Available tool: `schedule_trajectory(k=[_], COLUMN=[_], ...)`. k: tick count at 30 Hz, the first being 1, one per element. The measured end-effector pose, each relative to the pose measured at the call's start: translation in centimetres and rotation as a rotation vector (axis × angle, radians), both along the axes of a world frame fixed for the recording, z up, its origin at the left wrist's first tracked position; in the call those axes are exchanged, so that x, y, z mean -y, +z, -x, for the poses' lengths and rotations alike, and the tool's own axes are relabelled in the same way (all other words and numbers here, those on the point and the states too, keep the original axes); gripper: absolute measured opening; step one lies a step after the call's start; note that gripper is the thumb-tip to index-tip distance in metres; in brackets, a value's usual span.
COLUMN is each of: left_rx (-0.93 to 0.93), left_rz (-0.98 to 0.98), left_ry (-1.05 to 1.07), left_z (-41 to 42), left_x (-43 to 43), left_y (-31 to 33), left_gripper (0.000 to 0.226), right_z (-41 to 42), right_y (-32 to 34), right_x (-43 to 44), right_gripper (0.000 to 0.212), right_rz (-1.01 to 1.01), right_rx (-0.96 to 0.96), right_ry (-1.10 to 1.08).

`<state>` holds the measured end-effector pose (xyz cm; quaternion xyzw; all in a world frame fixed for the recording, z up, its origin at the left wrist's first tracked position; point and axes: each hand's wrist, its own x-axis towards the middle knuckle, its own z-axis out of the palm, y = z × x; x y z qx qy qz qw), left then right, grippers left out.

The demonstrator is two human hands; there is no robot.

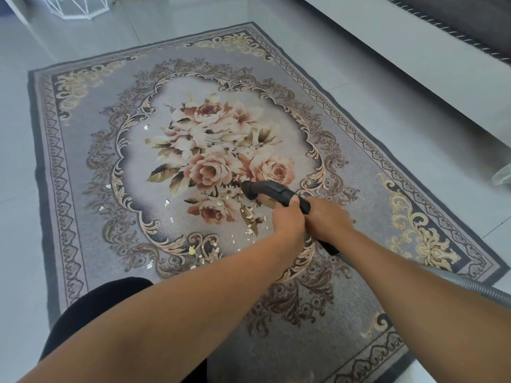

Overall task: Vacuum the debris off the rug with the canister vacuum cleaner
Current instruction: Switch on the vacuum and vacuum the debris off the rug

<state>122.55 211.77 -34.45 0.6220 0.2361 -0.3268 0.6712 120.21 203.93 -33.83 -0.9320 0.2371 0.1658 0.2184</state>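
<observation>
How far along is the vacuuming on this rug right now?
Done: nothing I can confirm. In hand: left hand and right hand grip the vacuum handle, its open end over the rug centre. Left: pale debris still scattered across the near-left part of the medallion.

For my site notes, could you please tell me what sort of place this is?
Probably a home living room: a grey floral-patterned rug lies on pale glossy floor tiles, beside the white base of a dark upholstered sofa.
</observation>
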Motion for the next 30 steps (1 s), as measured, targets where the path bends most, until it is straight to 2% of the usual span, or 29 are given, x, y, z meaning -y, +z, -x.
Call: schedule_trajectory(k=[4,11,15,18,22,26,30], left_rx=[0.007,-0.007,-0.012,-0.019,-0.017,-0.038,-0.066], left_rz=[-0.031,-0.039,-0.042,-0.006,0.015,0.044,0.055], left_ry=[0.052,0.125,0.076,0.029,-0.071,-0.152,-0.2], left_z=[-0.8,-1.4,-0.6,0.4,2.2,4.4,5.7], left_x=[-0.5,-1.1,-0.5,0.3,1.5,2.3,2.5], left_y=[-0.1,0.3,0.3,0.5,0.7,0.5,0.4], left_gripper=[0.036,0.041,0.043,0.042,0.037,0.033,0.034], right_z=[-1.1,-2.3,-1.3,0.0,2.6,5.5,7.2], right_y=[0.5,0.8,0.6,0.8,1.9,2.6,2.6], right_x=[-1.1,-2.2,-1.5,-0.3,1.6,3.5,4.6], right_gripper=[0.013,0.005,0.006,0.02,0.013,0.019,0.011], right_rz=[-0.015,0.014,0.006,-0.013,-0.034,-0.084,-0.092], right_rx=[-0.025,-0.033,-0.03,-0.008,0.006,0.001,-0.014], right_ry=[0.023,0.062,0.038,-0.006,0.006,0.029,0.088])
